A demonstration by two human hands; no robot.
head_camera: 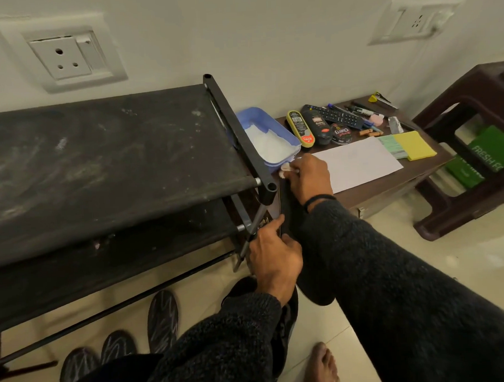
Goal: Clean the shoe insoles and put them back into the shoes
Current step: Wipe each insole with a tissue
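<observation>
blk insole (287, 206) | zigzag-pattern insoles (162, 320) | blue tub (283, 131) | yellow pad (415, 144) | green bag (486, 151)

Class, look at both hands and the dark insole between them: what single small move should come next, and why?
Probably draw the white wipe down the dark insole toward the left hand. The right hand pinches the wipe at the insole's far end, beside the blue tub, while the left hand grips the near end, steadying it.
</observation>
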